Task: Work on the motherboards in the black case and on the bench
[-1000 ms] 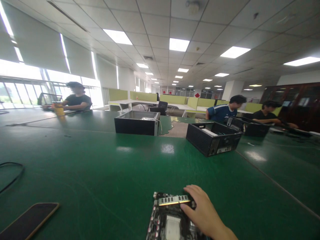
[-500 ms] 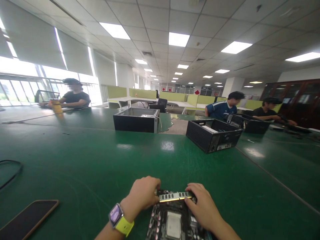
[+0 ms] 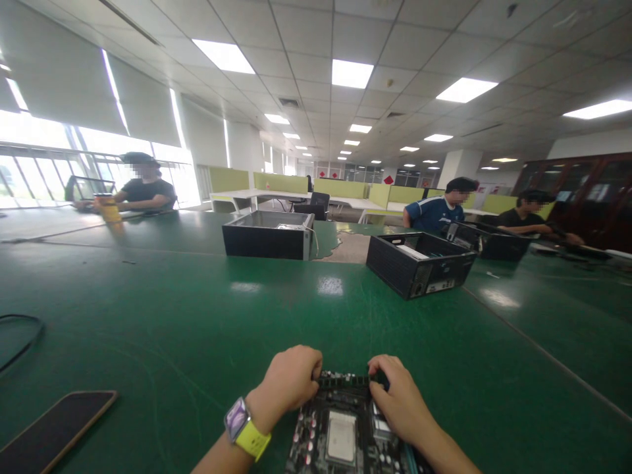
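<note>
A dark motherboard (image 3: 363, 431) lies on the green table before me, with a pale square processor (image 3: 342, 436) near its middle. Across the board's far edge is a RAM stick (image 3: 344, 380), now upright on its long edge at the memory slots. Whether it sits inside a slot I cannot tell. My left hand (image 3: 293, 376) pinches its left end, fingers closed. At the other end, the thumb and fingers of my right hand (image 3: 395, 395) close on the stick. My left wrist wears a watch with a yellow-green strap (image 3: 253, 440).
A phone (image 3: 56, 428) and a black cable (image 3: 24, 342) lie to the left. Farther back stand open computer cases, one at centre (image 3: 266, 241) and one at right (image 3: 419, 273). People sit across the table, and an amber container (image 3: 107, 209) stands at far left.
The RAM stick has turned from lying with its chip face and gold contacts showing to standing on edge over the slots. Both hands turned with it, keeping hold of its ends.
</note>
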Available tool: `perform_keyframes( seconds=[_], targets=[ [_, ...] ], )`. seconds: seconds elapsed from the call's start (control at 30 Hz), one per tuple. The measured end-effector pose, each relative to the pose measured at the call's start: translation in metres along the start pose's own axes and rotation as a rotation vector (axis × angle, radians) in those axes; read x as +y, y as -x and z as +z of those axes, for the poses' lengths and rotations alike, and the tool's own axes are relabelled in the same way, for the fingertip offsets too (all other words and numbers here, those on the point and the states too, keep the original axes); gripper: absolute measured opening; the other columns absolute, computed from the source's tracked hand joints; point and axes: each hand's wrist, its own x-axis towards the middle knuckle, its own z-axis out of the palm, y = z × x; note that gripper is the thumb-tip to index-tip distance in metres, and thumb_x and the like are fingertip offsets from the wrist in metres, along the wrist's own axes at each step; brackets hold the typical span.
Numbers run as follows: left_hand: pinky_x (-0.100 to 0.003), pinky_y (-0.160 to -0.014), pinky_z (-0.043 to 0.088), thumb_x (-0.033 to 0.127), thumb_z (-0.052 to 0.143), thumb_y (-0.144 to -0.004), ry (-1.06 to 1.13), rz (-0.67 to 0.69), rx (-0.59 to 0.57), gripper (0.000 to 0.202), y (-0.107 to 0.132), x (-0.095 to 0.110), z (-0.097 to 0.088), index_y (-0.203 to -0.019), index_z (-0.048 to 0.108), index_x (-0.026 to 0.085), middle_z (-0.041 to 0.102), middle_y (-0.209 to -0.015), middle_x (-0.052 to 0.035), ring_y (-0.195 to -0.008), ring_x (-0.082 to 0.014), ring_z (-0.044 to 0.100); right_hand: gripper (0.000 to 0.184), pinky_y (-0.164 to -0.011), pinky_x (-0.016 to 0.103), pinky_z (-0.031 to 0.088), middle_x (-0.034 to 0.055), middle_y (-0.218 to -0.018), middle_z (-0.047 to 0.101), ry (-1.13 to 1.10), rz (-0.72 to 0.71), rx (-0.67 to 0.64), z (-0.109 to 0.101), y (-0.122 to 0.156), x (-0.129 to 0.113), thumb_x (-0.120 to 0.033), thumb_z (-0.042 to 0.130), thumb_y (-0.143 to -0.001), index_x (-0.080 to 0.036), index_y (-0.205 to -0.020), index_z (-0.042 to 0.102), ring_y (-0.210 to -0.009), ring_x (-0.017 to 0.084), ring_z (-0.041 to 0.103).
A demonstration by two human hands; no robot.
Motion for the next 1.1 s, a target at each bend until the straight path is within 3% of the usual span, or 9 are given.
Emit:
perform_keyframes(
  seconds=[0.23,1.1],
  targets=[
    [-0.032,-0.069,0.045,0.020,0.050,-0.069,0.030,-0.014,-0.034,0.014,0.004,0.005,-0.012,-0.077,0.060,0.025,0.068,-0.088,-0.0016,-0.085,-0.0229,0.062,0.012,-0.074,0.027,0.038,0.0015,-0.082,0.059,-0.035,0.019,0.008,0.001,0.000,0.000,-0.017,0.044,-0.072,-0.022,-0.077,0.054,-0.082,0.018,0.053],
    [-0.031,-0.067,0.044,0.018,0.048,-0.069,-0.007,-0.052,-0.048,0.019,0.003,0.006,-0.015,-0.081,0.060,0.025,0.067,-0.090,-0.0026,-0.083,-0.0222,0.061,0.015,-0.076,0.028,0.039,0.0015,-0.081,0.062,-0.055,-0.029,-0.052,-0.003,-0.002,-0.004,-0.018,0.045,-0.075,-0.021,-0.076,0.060,-0.084,0.018,0.055]
  ],
)
